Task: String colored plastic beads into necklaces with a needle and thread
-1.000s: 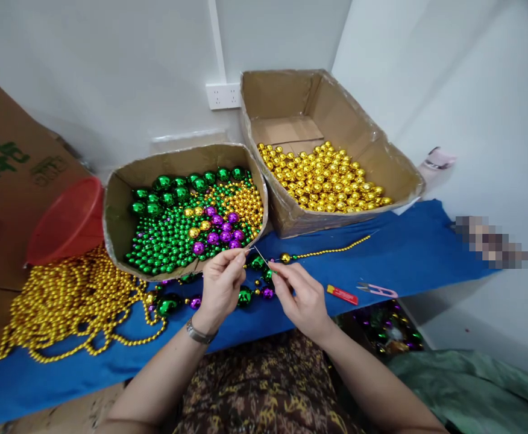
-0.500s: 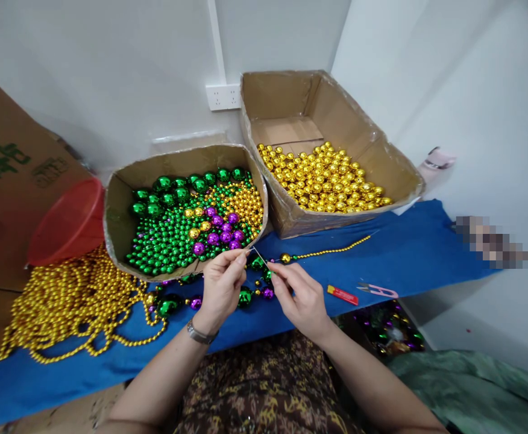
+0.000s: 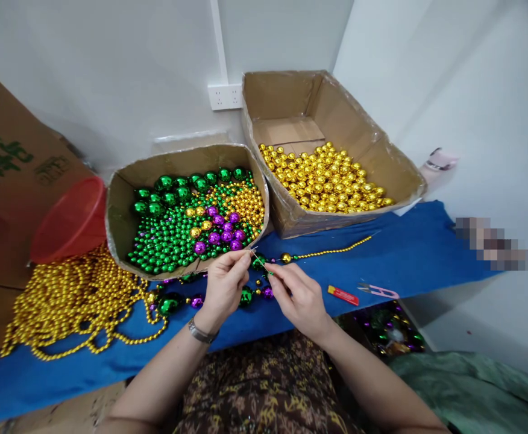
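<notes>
My left hand (image 3: 222, 284) is closed in a pinch on the upper end of a thin needle (image 3: 258, 260), just in front of the nearer bead box. My right hand (image 3: 299, 296) pinches the lower end of that needle, where a small green bead sits at the fingertips. A partly strung strand (image 3: 331, 249) of gold beads with one larger gold bead trails right across the blue cloth (image 3: 408, 253). Larger green and purple beads (image 3: 246, 296) lie on the cloth under my hands.
A cardboard box (image 3: 118, 208) of mixed green, gold and purple beads stands behind my hands; a bigger box (image 3: 395, 163) of gold balls sits to its right. Gold bead strands (image 3: 72, 304) pile at left beside a red basin (image 3: 72, 217). A red lighter (image 3: 342, 295) and pink snips (image 3: 377, 290) lie right.
My hands have edged closer together along the needle. The view has shifted very slightly. Nothing else has moved.
</notes>
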A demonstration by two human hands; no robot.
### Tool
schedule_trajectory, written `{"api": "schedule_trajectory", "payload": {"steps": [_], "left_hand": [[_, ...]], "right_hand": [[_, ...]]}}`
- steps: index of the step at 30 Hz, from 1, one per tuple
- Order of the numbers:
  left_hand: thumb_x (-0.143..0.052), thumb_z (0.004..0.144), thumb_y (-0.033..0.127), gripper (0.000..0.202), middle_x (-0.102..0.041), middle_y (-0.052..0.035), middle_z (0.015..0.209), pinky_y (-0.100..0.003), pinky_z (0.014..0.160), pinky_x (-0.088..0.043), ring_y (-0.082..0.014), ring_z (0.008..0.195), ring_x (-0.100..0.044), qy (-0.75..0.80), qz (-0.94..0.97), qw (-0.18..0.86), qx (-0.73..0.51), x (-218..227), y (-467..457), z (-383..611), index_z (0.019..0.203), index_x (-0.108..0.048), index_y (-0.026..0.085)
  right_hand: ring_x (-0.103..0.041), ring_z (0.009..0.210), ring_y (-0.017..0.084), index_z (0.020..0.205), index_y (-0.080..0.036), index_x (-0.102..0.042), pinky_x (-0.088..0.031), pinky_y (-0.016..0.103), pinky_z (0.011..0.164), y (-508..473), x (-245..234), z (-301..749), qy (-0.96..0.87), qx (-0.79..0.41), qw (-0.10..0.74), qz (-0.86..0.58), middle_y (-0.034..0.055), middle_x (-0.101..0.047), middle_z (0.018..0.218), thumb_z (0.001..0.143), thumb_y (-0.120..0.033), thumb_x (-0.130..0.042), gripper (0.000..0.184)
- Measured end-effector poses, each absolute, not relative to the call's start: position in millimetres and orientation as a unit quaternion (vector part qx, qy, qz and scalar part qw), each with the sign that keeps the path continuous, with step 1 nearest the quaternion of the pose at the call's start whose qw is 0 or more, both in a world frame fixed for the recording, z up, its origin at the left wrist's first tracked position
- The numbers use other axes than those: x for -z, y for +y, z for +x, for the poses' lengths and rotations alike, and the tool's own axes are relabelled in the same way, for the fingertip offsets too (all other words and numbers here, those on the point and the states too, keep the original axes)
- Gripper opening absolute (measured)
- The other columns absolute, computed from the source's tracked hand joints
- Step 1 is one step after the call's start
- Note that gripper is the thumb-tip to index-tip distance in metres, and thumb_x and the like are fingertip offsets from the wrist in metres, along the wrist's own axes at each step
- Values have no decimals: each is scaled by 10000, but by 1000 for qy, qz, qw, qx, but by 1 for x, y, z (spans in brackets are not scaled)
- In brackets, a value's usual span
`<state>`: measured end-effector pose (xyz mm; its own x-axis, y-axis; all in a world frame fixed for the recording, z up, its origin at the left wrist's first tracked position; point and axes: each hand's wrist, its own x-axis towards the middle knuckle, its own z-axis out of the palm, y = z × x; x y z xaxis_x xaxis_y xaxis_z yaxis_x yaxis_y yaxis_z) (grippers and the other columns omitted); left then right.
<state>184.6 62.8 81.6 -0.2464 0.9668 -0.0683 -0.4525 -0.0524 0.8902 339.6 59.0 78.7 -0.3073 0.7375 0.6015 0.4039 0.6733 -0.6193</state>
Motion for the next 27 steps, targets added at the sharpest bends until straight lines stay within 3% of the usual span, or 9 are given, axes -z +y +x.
{"api": "schedule_trajectory", "payload": {"steps": [10, 14, 17, 21, 24, 27], "left_hand": [[-791, 674, 337, 250, -370, 80, 491, -156, 379, -200, -13, 405, -238, 434, 289, 589, -617, -84, 66, 180, 754, -686, 124], [-765, 707, 312, 244, -290, 102, 486, -149, 391, -220, -20, 410, -219, 420, 271, 613, -612, -86, 67, 179, 709, -591, 140], [-763, 706, 292, 279, -283, 102, 507, -146, 402, -246, -26, 424, -234, 391, 227, 648, -613, -86, 66, 182, 684, -524, 150], [-779, 676, 285, 278, -447, 57, 591, -161, 483, -374, -52, 518, -423, 381, 195, 668, -608, -85, 64, 192, 708, -540, 148], [-769, 682, 292, 246, -586, 2, 763, -227, 642, -473, -105, 699, -555, 376, 198, 663, -617, -81, 65, 194, 742, -574, 154], [-704, 760, 327, 200, -614, -25, 877, -287, 773, -473, -145, 836, -578, 411, 265, 590, -643, -71, 68, 183, 770, -585, 167]], "right_hand": [[-661, 822, 151, 1178, -224, -649, -565, 268, 772, 64, -78, 345, -817, -187, 420, -348, 58, -677, 891, 941, -210, -497, 282], [-649, 619, 100, 1220, -223, -606, -576, 242, 633, 68, -76, 349, -755, -428, 377, -323, 35, -701, 894, 964, -280, -467, 297], [-700, 703, 118, 1251, -209, -573, -597, 264, 659, 69, -68, 347, -664, -583, 383, -270, 62, -717, 985, 976, -316, -446, 320], [-701, 920, 167, 1175, -230, -635, -597, 321, 805, 68, -58, 336, -666, -499, 460, -311, 67, -706, 1057, 921, -304, -561, 274], [-694, 783, 126, 1067, -236, -681, -598, 285, 734, 69, -55, 333, -691, -384, 511, -338, 53, -687, 1020, 936, -271, -525, 207], [-651, 631, 86, 988, -202, -656, -575, 248, 607, 75, -55, 342, -660, -371, 545, -360, 58, -662, 1004, 952, -301, -484, 201]]}}
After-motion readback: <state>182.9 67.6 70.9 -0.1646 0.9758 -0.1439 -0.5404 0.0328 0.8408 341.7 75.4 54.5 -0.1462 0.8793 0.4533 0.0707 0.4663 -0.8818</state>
